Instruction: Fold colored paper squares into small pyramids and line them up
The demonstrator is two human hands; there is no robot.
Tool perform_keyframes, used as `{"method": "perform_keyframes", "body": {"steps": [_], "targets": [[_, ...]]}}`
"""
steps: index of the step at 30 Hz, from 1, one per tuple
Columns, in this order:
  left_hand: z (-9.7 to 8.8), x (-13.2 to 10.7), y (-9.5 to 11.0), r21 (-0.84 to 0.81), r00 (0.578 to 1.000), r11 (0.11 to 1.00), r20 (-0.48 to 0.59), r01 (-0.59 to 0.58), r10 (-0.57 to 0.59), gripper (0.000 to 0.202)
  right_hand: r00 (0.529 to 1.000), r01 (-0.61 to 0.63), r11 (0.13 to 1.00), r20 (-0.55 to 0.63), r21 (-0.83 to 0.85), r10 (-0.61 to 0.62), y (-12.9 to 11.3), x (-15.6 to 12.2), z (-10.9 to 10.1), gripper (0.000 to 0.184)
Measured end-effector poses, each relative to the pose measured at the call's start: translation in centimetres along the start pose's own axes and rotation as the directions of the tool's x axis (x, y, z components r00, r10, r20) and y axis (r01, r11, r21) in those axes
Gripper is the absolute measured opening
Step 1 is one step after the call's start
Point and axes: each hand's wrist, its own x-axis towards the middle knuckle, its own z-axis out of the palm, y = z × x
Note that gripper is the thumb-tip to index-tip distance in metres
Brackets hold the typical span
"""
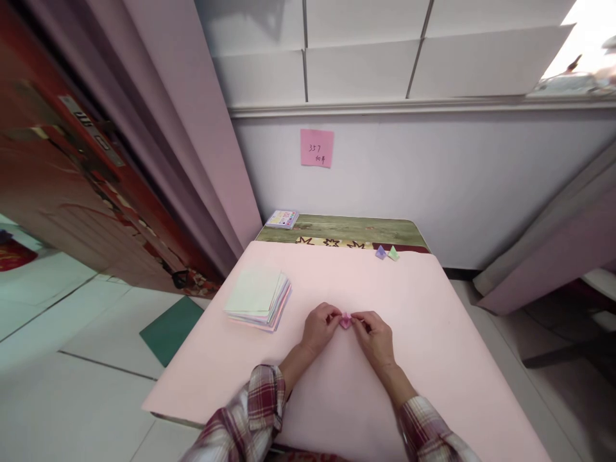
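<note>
Pink folded paper (345, 321) pinched by left hand (320, 328) and right hand (374, 335), wall note (316, 147) reading 357.

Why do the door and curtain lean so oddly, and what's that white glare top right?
Head view: the wide lens bends the edges, so the door and curtain lean; the window at top right is overexposed to white; light on the pink table cover is soft; the pink paper between the left hand and right hand is too small to show folds.
</note>
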Motion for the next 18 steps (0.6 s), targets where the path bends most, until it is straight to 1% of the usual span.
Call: {"method": "perform_keyframes", "body": {"steps": [6, 10, 15, 18], "targets": [[-0.4, -0.6, -0.5, 0.008, 0.999, 1.000, -0.035, -0.002, 0.002, 0.010, 0.998, -0.045, 0.999, -0.037, -0.010, 0.045, 0.0, -0.3, 0.1, 0.021], [-0.3, -0.8, -0.7, 0.005, 0.999, 1.000, -0.052, -0.013, 0.013, 0.010, 0.996, -0.075, 0.997, -0.043, -0.008, 0.074, -0.3, -0.3, 0.1, 0.021], [-0.1, -1.1, -0.9, 0.001, 0.995, 1.000, -0.099, -0.009, 0.009, 0.009, 0.991, -0.117, 0.993, -0.062, -0.007, 0.117, -0.4, -0.3, 0.0, 0.017], [-0.1, -1.2, -1.0, 0.013, 0.995, 1.000, -0.102, -0.002, 0.003, 0.009, 0.990, -0.129, 0.991, -0.061, -0.029, 0.127, -0.3, -0.3, 0.0, 0.016]]}}
